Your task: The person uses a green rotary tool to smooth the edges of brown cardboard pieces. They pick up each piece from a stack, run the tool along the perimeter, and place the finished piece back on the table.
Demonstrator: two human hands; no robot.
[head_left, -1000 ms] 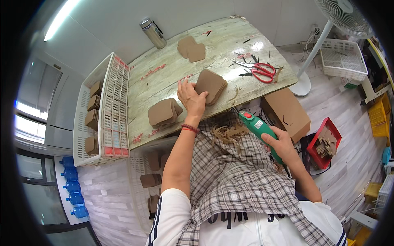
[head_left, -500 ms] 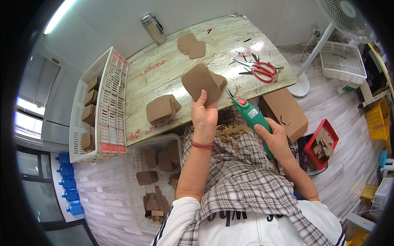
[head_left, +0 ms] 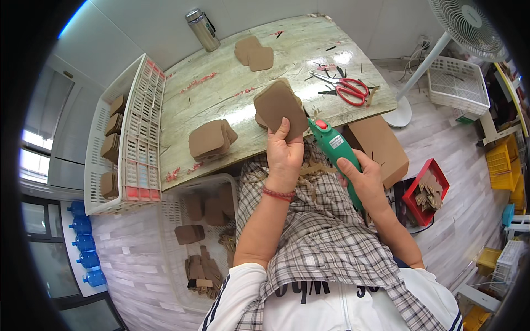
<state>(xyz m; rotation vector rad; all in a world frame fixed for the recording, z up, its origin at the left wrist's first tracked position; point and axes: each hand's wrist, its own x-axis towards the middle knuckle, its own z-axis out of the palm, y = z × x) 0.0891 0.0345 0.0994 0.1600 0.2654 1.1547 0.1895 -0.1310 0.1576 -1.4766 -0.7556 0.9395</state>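
My left hand (head_left: 285, 155) holds a brown cardboard piece (head_left: 279, 106) with rounded corners, lifted over the near edge of the marbled table (head_left: 221, 88). My right hand (head_left: 360, 177) grips a green handheld electric cutter (head_left: 337, 152) with a red button, its tip pointing up at the lower right edge of the cardboard piece. A stack of similar cardboard pieces (head_left: 210, 140) lies on the table to the left. Two more pieces (head_left: 254, 52) lie at the far side. A checked cloth (head_left: 326, 231) covers my lap.
Red-handled scissors (head_left: 346, 88) and a metal flask (head_left: 202, 30) sit on the table. A white crate (head_left: 128, 132) with cardboard pieces stands left, a basket (head_left: 193, 243) of offcuts below it. A cardboard box (head_left: 379, 144), red tray (head_left: 425, 191) and fan (head_left: 464, 27) are right.
My left hand picked a cardboard piece off the table and drew it back toward me. My right hand raised the green cutter to the piece's edge.
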